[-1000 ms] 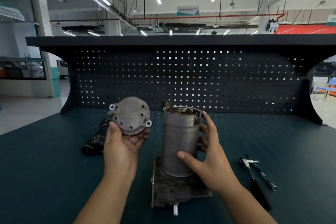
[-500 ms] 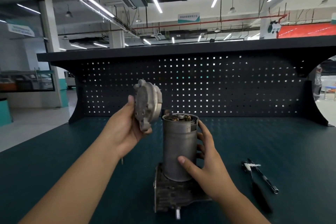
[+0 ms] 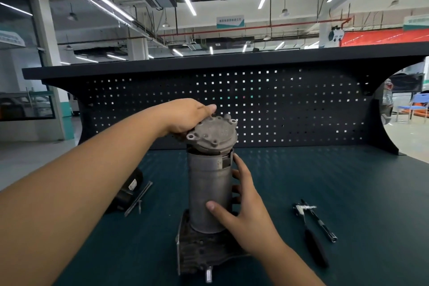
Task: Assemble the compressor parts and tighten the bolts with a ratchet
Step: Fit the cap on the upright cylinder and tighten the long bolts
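Head view: the left hand [image 3: 185, 116] grips the round cover [image 3: 214, 133] by its far-left rim. The fingers are curled under that edge and one digit lies stretched over the top. The forearm reaches in from the near left, wrist bent down over the part. The cover sits on the open top of the cylinder housing [image 3: 209, 193], slightly tilted, with a dark gap showing under its near-left edge.

The right hand [image 3: 243, 223] wraps the housing from the right. Its thumb is pressed flat on the near face low down, and the fingers are curled round the right side up to just under the cover. The housing stands upright on a dark base block [image 3: 199, 253] at the near centre of the bench top [image 3: 348, 193].

To the right, apart from both hands, the ratchet [image 3: 311, 239] lies beside a thin bar [image 3: 321, 225]. On the left, long bolts [image 3: 139, 197] lie beside a black part [image 3: 130, 188], which is partly hidden by the left forearm.
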### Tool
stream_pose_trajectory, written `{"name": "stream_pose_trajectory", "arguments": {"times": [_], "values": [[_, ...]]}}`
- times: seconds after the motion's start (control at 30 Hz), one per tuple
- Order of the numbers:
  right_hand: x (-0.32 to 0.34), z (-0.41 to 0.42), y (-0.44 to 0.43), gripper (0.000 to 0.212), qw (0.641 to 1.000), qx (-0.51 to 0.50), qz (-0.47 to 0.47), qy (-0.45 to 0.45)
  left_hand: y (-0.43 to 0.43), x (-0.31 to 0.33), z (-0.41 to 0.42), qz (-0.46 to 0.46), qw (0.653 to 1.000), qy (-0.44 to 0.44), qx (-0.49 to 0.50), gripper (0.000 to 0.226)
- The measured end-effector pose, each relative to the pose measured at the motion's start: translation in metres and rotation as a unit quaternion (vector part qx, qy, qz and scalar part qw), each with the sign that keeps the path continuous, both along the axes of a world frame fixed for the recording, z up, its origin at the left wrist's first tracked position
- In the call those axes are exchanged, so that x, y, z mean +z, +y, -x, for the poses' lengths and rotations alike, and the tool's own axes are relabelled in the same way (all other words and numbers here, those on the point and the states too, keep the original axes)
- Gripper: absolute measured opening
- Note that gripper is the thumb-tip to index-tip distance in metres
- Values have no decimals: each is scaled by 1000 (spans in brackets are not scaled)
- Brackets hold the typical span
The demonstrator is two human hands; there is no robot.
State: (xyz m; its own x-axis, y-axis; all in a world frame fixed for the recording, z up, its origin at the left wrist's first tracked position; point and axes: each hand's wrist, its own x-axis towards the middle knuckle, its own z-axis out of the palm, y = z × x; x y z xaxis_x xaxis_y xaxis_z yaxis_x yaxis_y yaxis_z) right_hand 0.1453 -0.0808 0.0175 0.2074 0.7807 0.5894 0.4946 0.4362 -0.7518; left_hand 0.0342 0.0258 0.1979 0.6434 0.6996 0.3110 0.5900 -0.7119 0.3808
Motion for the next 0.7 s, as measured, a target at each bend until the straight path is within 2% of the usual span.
{"name": "stream_pose_trajectory", "arguments": {"times": [0.1, 0.23, 0.37, 0.5, 0.57, 0.7], "values": [[0, -1, 0, 90, 1000, 7, 3, 2, -1, 0, -4, -16, 999, 27, 25, 51], [-1, 0, 1, 91, 1000, 7, 1, 2, 1, -2, -6, -59, 995, 73, 32, 42], [-2, 0, 0, 91, 1000, 5, 1, 0, 0, -3, -6, -57, 994, 90, 25, 44], [-2, 0, 0, 92, 1000, 2, 2, -5, -6, -2, -3, -127, 985, 118, 11, 42], [-2, 0, 1, 91, 1000, -1, -1, -6, -11, -2, -1, -125, 986, 106, 3, 52], [-3, 1, 1, 91, 1000, -5, -3, -11, -22, -3, 4, -58, 990, 126, -36, 85]]}}
